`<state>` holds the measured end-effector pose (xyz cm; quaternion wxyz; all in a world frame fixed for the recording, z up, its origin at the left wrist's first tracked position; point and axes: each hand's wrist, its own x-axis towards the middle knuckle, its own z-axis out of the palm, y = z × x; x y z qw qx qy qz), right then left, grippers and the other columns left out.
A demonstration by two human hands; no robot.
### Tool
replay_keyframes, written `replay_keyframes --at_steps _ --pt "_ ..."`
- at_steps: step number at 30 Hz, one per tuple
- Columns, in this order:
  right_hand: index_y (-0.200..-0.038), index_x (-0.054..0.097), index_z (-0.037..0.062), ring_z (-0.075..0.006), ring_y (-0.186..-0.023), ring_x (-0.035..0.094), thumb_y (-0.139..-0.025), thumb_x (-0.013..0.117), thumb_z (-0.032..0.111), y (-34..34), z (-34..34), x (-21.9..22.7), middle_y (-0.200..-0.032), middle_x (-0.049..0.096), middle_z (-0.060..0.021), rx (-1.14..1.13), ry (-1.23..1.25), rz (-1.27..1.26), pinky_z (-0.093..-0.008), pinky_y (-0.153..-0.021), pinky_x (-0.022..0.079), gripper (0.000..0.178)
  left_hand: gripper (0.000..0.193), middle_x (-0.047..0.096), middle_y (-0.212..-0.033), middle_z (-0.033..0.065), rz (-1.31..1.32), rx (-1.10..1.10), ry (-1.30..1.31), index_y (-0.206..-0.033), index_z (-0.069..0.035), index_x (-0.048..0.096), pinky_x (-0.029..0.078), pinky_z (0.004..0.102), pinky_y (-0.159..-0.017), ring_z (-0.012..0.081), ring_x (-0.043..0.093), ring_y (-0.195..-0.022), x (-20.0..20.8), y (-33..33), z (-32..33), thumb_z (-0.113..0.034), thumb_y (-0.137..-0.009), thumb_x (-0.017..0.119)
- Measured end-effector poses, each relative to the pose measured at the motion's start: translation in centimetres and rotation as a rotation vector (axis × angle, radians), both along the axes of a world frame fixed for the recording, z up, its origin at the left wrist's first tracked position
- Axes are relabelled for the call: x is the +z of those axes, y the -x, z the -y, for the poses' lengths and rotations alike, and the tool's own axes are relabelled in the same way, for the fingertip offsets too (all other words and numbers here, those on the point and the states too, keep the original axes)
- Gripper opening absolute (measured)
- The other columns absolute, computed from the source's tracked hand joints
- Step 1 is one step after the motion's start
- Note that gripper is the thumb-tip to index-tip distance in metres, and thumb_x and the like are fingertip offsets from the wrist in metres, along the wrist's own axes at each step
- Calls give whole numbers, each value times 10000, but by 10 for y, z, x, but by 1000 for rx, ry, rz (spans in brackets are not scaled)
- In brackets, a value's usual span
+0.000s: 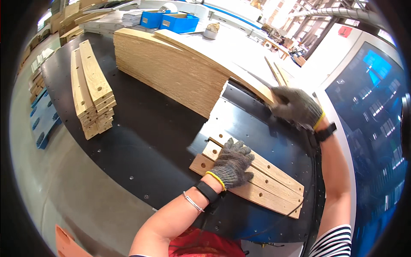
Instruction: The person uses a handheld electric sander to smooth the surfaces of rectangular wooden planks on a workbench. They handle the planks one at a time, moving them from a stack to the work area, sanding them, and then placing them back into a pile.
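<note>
My left hand (233, 165), in a grey knit glove with a yellow cuff, lies with its fingers spread over three pale wooden slats (278, 187). These slats sit side by side on the black table and have round holes drilled through them. My right hand (295, 107), gloved the same way, is closed round the near end of a long wooden board (255, 88). That board lies along the top of a tall stack of boards (167, 64), its end reaching past the stack toward me. The right fingertips are partly hidden behind the glove.
Two piles of drilled slats (92, 81) stand at the table's left. Blue bins (180, 23) and a small cup-like container (211, 31) are at the back. Two narrow strips (276, 70) lie beyond my right hand. A cabinet with a dark glossy panel (368, 115) rises at the right.
</note>
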<state>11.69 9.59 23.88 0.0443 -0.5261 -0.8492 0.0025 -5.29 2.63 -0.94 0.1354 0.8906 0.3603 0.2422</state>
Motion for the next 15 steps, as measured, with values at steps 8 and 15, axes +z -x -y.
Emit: replay_keyframes --at_steps 8,15 --pt "-1280 718 -3 -155 -827 724 -834 889 218 -181 132 -67 -1014 758 -104 -437 307 -383 -333 -768 628 527 627 607 -1503 133 25 -31 4 -1358 -127 706 203 597 -1301 376 440 -1508 7 -2 3 -517 -870 766" --pt "-1169 761 26 -279 -862 741 -755 911 326 -261 173 -121 -988 767 -174 -455 173 -64 -398 -793 587 533 582 640 -1438 150 121 -68 -47 -1295 -131 730 243 642 -1271 437 484 -1464 5 4 1 -514 -859 777"
